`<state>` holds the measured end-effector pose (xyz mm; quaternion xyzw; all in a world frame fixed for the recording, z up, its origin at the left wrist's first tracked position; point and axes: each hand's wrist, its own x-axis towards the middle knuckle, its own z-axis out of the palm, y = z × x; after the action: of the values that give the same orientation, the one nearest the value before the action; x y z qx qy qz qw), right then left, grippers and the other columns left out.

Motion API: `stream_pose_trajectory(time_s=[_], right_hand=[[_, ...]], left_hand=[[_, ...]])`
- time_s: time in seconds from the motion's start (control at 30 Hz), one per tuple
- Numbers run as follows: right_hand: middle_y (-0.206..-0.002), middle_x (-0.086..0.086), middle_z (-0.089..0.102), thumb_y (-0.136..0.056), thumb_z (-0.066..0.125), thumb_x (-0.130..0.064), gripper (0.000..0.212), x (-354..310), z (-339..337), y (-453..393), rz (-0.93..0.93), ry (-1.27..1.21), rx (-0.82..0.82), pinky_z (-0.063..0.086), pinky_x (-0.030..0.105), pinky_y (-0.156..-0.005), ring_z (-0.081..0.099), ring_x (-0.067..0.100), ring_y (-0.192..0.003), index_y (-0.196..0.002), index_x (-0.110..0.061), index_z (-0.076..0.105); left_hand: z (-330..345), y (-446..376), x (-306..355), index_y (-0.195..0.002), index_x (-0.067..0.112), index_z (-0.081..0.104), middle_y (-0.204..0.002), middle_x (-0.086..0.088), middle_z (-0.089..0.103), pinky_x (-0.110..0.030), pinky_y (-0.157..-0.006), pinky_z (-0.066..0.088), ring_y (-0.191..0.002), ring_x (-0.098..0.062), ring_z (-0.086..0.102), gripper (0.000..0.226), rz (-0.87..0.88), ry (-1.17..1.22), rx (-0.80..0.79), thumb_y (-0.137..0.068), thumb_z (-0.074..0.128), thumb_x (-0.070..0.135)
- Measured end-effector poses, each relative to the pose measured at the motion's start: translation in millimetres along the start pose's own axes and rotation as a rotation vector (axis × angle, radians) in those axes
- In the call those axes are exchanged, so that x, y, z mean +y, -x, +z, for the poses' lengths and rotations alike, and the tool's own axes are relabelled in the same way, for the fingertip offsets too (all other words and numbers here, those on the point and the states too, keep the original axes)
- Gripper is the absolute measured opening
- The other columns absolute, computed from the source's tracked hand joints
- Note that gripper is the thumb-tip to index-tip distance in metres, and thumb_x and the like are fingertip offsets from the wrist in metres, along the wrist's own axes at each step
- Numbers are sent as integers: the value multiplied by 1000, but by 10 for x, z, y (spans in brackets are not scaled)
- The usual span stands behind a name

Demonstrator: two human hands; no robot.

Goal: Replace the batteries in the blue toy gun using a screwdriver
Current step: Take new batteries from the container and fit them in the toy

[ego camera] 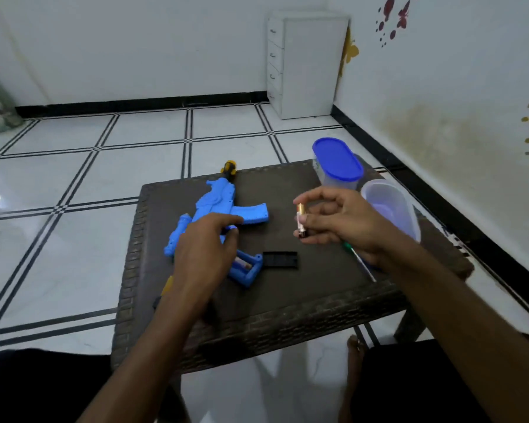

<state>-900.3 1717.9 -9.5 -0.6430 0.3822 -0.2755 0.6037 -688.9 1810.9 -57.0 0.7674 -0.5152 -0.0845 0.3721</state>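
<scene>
My right hand (pixel 339 221) hovers above the dark woven worktop (pixel 318 288), its fingers (pixel 310 198) pinched around a battery (pixel 300 220) that stands roughly upright between thumb and fingertips, gold at the top and dark at the bottom. My left hand (pixel 203 248) rests on the blue toy gun (pixel 217 206), fingers loosely curled over its middle, pressing it down rather than closing around it.

The gun lies flat on the left half of the worktop, its orange and black muzzle (pixel 229 170) pointing away from me past the far edge. Its grip faces me with the battery compartment (pixel 246 268) open, and one battery (pixel 242 264) is visible inside. The black compartment cover (pixel 280 260) lies on the worktop just beside the open grip, to its right.

A screwdriver (pixel 359 262) with a green handle lies under my right wrist, its metal shaft pointing toward the near right edge. Behind my right hand stand two plastic containers: one closed with a blue lid (pixel 338 160), and an open clear one (pixel 391 206) near the right edge. A yellow and black object (pixel 167 285) pokes out from beneath my left forearm; I cannot tell what it is.
</scene>
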Motion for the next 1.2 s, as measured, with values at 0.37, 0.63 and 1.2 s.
stream_pose_trajectory(time_s=[0.37,0.63,1.2], right_hand=[[-86,22,73,-83,75,-1,21,295,899,-195,-53,158,5,63,38,-69,72,25,-74,-98,0,62],[-72,-7,68,-75,81,-8,23,466,1089,-337,-239,637,5,58,23,-63,67,5,-64,-82,-26,67],[-114,-1,60,-92,52,-8,30,436,1099,-312,-492,1143,-268,48,34,-84,47,18,-95,-109,-15,75]], left_hand=[[-152,123,-638,-135,38,55,-156,2,34,-40,-105,41,-138,-20,40,45,-64,-217,-184,-91,62,30],[-143,116,-634,-128,43,59,-156,7,33,-44,-101,45,-133,-22,47,40,-111,-171,-181,-91,63,30],[-150,126,-587,-126,41,61,-155,6,34,-46,-99,47,-133,-22,46,37,-100,-204,-163,-91,61,29]])
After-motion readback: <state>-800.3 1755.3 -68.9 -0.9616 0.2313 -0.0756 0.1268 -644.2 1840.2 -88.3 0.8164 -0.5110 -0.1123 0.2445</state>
